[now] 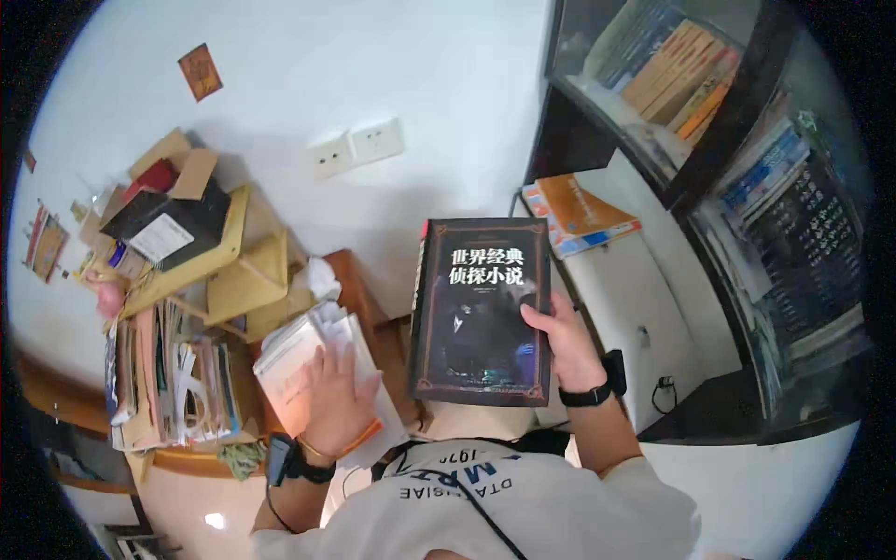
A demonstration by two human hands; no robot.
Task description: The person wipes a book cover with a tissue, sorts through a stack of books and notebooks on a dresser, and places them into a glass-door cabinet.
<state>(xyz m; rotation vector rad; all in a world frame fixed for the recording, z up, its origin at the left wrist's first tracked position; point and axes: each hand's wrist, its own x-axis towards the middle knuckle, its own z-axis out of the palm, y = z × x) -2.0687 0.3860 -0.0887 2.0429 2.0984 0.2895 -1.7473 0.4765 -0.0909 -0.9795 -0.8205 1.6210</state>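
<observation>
My right hand (563,345) grips a thick black book (481,327) by its right edge, thumb on the front cover and the other fingers behind it. The book is upright before me, its cover framed by a thin brownish border with white lettering near the top. To the left, my left hand (338,401) lies with spread fingers on a stack of white paper-covered books or papers (285,359). A brown wooden surface (364,280) shows behind that stack, with a crumpled white thing (323,278) at its far end.
At left, a yellow wooden shelf (238,224) carries a black cardboard box (173,229); upright folders and papers (168,373) fill its lower level. To the right stands a dark bookcase (719,168) with glass doors. Orange and blue booklets (583,215) lie on a white cabinet (644,289).
</observation>
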